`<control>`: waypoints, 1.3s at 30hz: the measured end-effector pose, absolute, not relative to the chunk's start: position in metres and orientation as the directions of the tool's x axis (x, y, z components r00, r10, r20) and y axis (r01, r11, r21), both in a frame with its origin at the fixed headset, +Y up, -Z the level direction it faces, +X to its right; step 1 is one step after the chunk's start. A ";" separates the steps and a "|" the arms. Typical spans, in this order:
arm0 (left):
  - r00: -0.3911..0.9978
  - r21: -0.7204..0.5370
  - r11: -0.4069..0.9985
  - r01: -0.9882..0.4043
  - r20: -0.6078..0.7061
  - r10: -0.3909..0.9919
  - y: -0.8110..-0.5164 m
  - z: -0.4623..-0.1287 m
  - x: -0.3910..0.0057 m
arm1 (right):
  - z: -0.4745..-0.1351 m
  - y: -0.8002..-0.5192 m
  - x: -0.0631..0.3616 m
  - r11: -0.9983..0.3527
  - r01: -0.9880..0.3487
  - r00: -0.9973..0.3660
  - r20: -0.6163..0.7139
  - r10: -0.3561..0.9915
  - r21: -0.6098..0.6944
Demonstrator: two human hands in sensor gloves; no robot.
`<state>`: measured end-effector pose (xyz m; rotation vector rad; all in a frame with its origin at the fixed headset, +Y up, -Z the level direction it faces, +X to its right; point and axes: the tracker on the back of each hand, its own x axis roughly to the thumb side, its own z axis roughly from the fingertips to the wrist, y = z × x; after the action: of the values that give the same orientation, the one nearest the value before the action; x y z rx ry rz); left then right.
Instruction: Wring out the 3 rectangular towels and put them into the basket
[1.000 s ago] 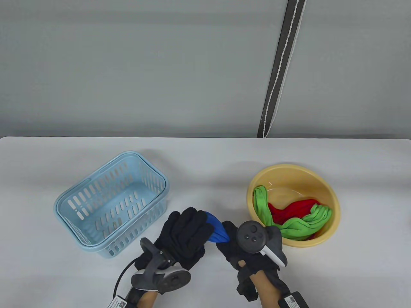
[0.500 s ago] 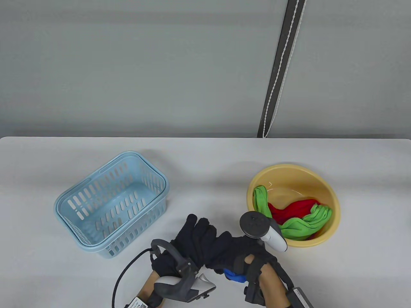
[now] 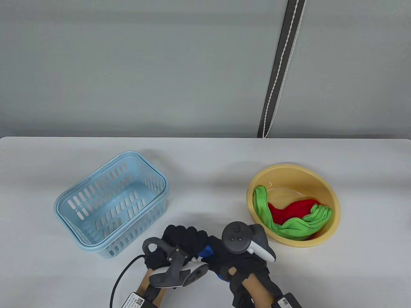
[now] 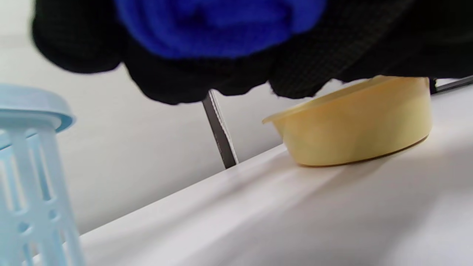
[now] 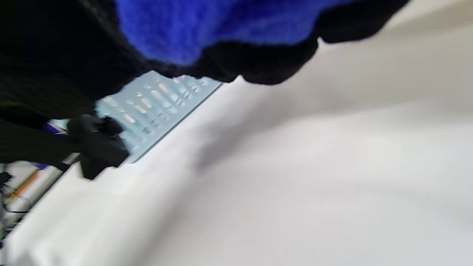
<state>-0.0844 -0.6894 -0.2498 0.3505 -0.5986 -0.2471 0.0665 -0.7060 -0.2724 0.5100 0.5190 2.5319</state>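
Gripping the blue towel [image 3: 205, 252] from both ends, left hand [image 3: 179, 245] and right hand [image 3: 237, 263] both curl tight around it, low over the tabletop [image 3: 199, 179] between the blue basket [image 3: 96, 224] and the yellow basin [image 3: 334, 205], where the green towel [image 3: 289, 226] and red towel [image 3: 295, 207] sit.

Blue towel [image 3: 204, 252] bunched tight between the gloved fingers; green towel [image 3: 290, 226] and red towel [image 3: 293, 208] heaped right of them; slatted light-blue basket [image 3: 110, 200] upright, left.
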 end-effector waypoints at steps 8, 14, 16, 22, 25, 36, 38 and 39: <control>0.878 0.128 0.992 0.019 0.472 -0.077 -0.685 -0.259 -0.089 | -0.270 -0.710 0.058 -0.966 -0.242 -0.882 0.396 0.256 0.085; 0.881 -0.125 0.966 -0.227 0.396 0.258 -0.683 -0.268 -0.099 | -0.265 -0.708 0.056 -0.971 -0.191 -0.881 0.462 0.104 -0.146; 0.866 -0.178 0.939 -0.295 0.365 0.341 -0.682 -0.270 -0.102 | -0.264 -0.707 0.056 -0.962 -0.188 -0.877 0.475 0.073 -0.200; 0.829 -0.338 0.850 -0.404 0.258 0.497 -0.683 -0.276 -0.104 | -0.262 -0.705 0.058 -0.940 -0.177 -0.874 0.486 0.015 -0.290; 0.764 -0.441 0.747 -0.498 0.183 0.618 -0.687 -0.280 -0.107 | -0.262 -0.703 0.060 -0.929 -0.184 -0.870 0.493 0.003 -0.320; 0.420 -0.663 0.260 -0.702 -0.092 0.903 -0.715 -0.293 -0.115 | -0.264 -0.698 0.064 -0.893 -0.201 -0.869 0.495 -0.027 -0.402; 0.368 -0.683 0.183 -0.707 -0.135 0.920 -0.720 -0.293 -0.114 | -0.264 -0.698 0.065 -0.889 -0.205 -0.870 0.493 -0.026 -0.408; 0.339 -0.683 0.146 -0.716 -0.157 0.927 -0.723 -0.293 -0.113 | -0.264 -0.697 0.066 -0.889 -0.205 -0.871 0.491 -0.025 -0.409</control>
<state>-0.1131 -0.7227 -0.2933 -0.7593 -0.3351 1.2149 0.0656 -0.6971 -0.2643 0.7613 -0.7032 2.8643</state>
